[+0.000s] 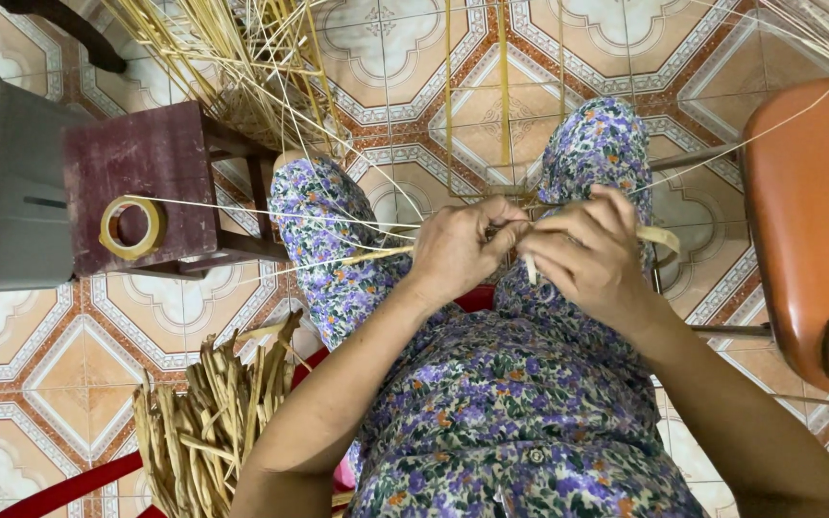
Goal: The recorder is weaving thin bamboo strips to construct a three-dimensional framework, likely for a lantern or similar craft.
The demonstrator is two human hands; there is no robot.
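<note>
At frame centre, left hand (455, 251) and right hand (589, 257), fingers both pinching thin straw strands (376, 255) over the floral-clothed lap (501, 384).

Purple-and-blue floral clothing (520, 422); pale yellow straw strands (242, 58); dark maroon stool (146, 173); orange chair seat (808, 221); orange-and-cream patterned floor tiles (31, 384).

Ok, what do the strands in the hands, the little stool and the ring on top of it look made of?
The strands between the left hand and right hand look like dried plant fibre, straw or rattan: pale yellow, matte, thin and stiff. The stool seems wooden, with a worn, dull maroon painted top and square legs. The ring looks like a roll of tan adhesive tape, slightly glossy.
</note>
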